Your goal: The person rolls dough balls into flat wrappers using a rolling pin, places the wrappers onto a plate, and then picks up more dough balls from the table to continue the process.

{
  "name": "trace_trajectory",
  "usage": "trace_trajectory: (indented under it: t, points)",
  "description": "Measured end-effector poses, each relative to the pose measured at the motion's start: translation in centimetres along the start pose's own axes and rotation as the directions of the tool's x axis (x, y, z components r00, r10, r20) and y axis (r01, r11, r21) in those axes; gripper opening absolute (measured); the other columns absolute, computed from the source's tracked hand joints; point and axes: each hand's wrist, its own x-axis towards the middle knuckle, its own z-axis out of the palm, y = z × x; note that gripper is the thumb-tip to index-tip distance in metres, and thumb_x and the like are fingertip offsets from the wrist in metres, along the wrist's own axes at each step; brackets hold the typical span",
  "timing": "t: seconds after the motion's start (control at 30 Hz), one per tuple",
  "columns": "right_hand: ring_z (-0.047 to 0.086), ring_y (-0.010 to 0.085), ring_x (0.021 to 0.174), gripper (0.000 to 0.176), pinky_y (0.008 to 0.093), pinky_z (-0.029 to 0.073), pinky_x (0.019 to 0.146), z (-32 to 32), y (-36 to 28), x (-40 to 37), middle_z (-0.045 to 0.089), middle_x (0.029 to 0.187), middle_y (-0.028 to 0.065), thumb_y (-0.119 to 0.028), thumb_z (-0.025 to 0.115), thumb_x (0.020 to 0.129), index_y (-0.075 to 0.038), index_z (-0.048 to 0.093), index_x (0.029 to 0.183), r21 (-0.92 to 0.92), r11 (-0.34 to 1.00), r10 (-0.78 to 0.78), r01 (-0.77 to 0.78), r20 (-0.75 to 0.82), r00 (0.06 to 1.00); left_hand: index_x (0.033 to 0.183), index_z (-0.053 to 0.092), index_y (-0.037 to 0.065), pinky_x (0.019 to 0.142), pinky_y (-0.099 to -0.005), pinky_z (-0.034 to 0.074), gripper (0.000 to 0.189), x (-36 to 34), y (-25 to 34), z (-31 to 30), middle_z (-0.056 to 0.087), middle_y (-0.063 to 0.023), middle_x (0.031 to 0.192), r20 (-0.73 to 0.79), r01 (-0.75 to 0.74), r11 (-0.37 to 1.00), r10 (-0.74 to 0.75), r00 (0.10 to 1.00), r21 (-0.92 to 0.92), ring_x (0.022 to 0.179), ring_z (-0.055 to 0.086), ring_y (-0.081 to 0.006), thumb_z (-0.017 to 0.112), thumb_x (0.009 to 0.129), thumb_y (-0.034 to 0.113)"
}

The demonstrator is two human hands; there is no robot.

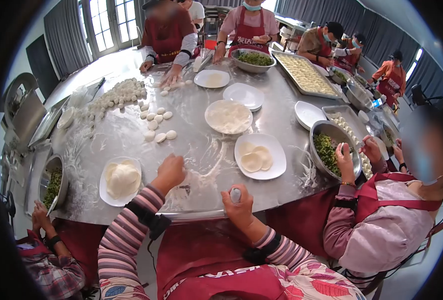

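Note:
My left hand (170,172) is closed over the floury steel table, its fingers curled downward. What it holds, if anything, is hidden beneath it. My right hand (239,206) is wrapped round a rolling pin (235,195), whose pale end sticks up near the table's front edge. To the left of my left hand, a white plate (106,192) bears a pile of dough wrappers (122,179). Beyond my right hand, another white plate (275,167) carries a few flat round wrappers (254,158). Small flattened dough pieces (160,137) lie beyond my left hand.
A flour-covered plate (228,118) lies mid-table. Bowls of green filling stand at left (55,182), right (326,152) and far side (254,59). A large tray (307,75) holds rows of dumplings. Co-workers in red aprons surround the table; one sits close on my right (381,215).

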Motion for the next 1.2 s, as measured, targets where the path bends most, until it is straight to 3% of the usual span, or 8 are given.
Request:
trace_trajectory:
  t: [0.2, 0.33, 0.43, 0.6, 0.7, 0.83, 0.93, 1.2]
  points:
    - [0.055, 0.0279, 0.053, 0.023, 0.0335, 0.044, 0.049, 0.1, 0.5, 0.3, 0.052, 0.064, 0.0124, -0.006, 0.069, 0.073, -0.005, 0.049, 0.085, 0.003, 1.0, -0.015, 0.015, 0.025, 1.0, 0.084, 0.054, 0.004, 0.07, -0.0378, 0.045, 0.027, -0.6, -2.0, 0.4, 0.055, -0.0152, 0.081, -0.024, 0.044, 0.995, -0.047, 0.999, -0.094, 0.081, 0.054, -0.0344, 0.068, 0.063, 0.014]
    - [0.056, 0.0268, 0.056, 0.023, 0.0324, 0.044, 0.052, -0.2, 0.5, -0.2, 0.054, 0.066, 0.012, -0.004, 0.069, 0.072, -0.005, 0.049, 0.084, -0.029, 0.999, -0.015, 0.017, 0.069, 0.998, 0.072, 0.057, 0.001, 0.057, -0.0304, 0.046, 0.017, -1.3, -1.1, 0.5, 0.058, -0.0079, 0.065, 0.24, 0.161, 0.837, -0.036, 0.97, -0.523, 0.061, 0.057, -0.0198, 0.069, 0.065, 0.011]
    - [0.057, 0.0254, 0.056, 0.022, 0.0322, 0.044, 0.052, 0.3, 1.7, 0.8, 0.054, 0.065, 0.0109, -0.003, 0.069, 0.071, -0.005, 0.05, 0.082, 0.048, 0.995, 0.079, -0.085, 0.119, 0.99, 0.077, 0.06, 0.0, 0.058, -0.0287, 0.046, 0.016, -2.8, 0.1, 0.8, 0.06, -0.0064, 0.067, 0.278, 0.117, 0.856, 0.033, 0.96, -0.504, 0.062, 0.057, -0.0146, 0.068, 0.067, 0.01]
    - [0.055, 0.0296, 0.056, 0.022, 0.0339, 0.044, 0.052, 4.5, 1.5, 6.8, 0.054, 0.062, 0.0136, -0.007, 0.069, 0.072, -0.003, 0.05, 0.083, -0.137, 0.969, -0.204, 0.206, 0.032, 0.979, 0.078, 0.065, 0.0, 0.06, -0.0291, 0.048, 0.016, -2.8, 0.8, 1.6, 0.064, -0.0102, 0.069, 0.231, 0.063, 0.831, 0.081, 0.97, -0.553, 0.063, 0.061, -0.0176, 0.066, 0.066, 0.011]
    - [0.054, 0.0327, 0.055, 0.023, 0.036, 0.043, 0.051, 6.3, 4.0, 7.2, 0.054, 0.064, 0.015, -0.009, 0.069, 0.072, -0.003, 0.049, 0.082, -0.129, 0.987, -0.099, 0.101, 0.026, 0.995, 0.069, 0.068, 0.006, 0.064, -0.0363, 0.049, 0.011, -1.9, 1.4, 2.2, 0.063, -0.014, 0.067, 0.134, -0.031, 0.881, 0.106, 0.985, -0.472, 0.066, 0.062, -0.0293, 0.064, 0.062, 0.014]
    - [0.054, 0.0343, 0.055, 0.023, 0.0376, 0.043, 0.052, 3.4, 4.1, 3.7, 0.054, 0.065, 0.0159, -0.01, 0.069, 0.072, -0.002, 0.049, 0.081, -0.221, 0.958, -0.188, 0.183, 0.001, 0.982, 0.072, 0.069, 0.006, 0.064, -0.0374, 0.049, 0.013, -2.6, 1.5, 2.1, 0.063, -0.0142, 0.069, 0.122, -0.008, 0.923, 0.06, 0.991, -0.385, 0.067, 0.062, -0.0297, 0.064, 0.063, 0.014]
    - [0.054, 0.0361, 0.057, 0.024, 0.0393, 0.043, 0.053, 2.6, 3.4, 2.7, 0.055, 0.067, 0.0172, -0.011, 0.069, 0.072, -0.001, 0.05, 0.085, -0.057, 0.998, 0.034, -0.032, 0.035, 0.999, 0.081, 0.067, 0.002, 0.065, -0.033, 0.049, 0.017, -3.5, 1.6, 2.1, 0.065, -0.0152, 0.073, 0.151, 0.026, 0.908, 0.041, 0.988, -0.418, 0.067, 0.063, -0.0259, 0.063, 0.068, 0.013]
    - [0.054, 0.0368, 0.059, 0.026, 0.0417, 0.043, 0.053, 3.8, 4.4, 4.1, 0.055, 0.069, 0.0181, -0.01, 0.067, 0.072, -0.001, 0.05, 0.088, -0.201, 0.964, -0.176, 0.172, -0.003, 0.984, 0.065, 0.063, 0.003, 0.063, -0.0383, 0.047, 0.011, -1.9, 0.8, 2.6, 0.061, -0.0185, 0.067, 0.211, -0.089, 0.91, 0.188, 0.959, -0.406, 0.067, 0.061, -0.0324, 0.06, 0.066, 0.013]
